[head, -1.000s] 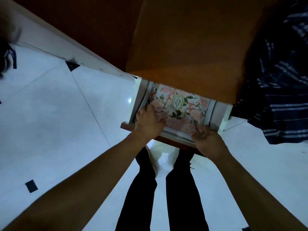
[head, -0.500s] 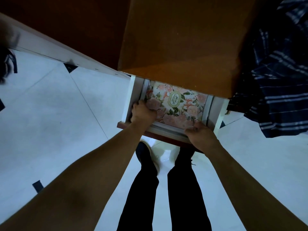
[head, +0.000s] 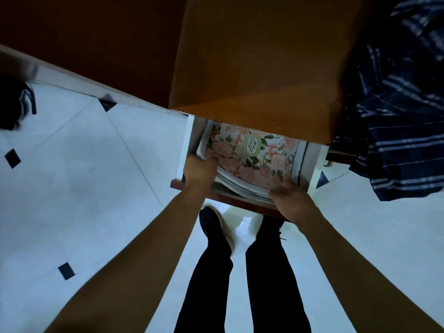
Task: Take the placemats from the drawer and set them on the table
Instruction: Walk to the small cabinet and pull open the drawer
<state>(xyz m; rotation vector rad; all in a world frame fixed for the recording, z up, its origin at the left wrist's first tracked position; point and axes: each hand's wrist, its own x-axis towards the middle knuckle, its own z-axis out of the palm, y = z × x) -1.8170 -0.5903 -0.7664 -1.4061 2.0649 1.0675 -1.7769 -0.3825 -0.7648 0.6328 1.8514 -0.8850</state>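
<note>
From my feed, the room is dim: a pale tiled floor (head: 84,188) with small dark diamond insets fills the left and lower frame, and an orange-brown tabletop (head: 264,68) spans the upper centre. A dark striped cloth (head: 403,116) hangs at the right edge. Under the tabletop's near edge, at frame centre, the drawer (head: 312,162) stands open with the floral placemats (head: 252,155) stacked inside. The left grip (head: 200,173) is curled round the stack's near left corner. The right grip (head: 292,200) is curled over its near right corner, fingers tucked under the white-edged layers.
</note>
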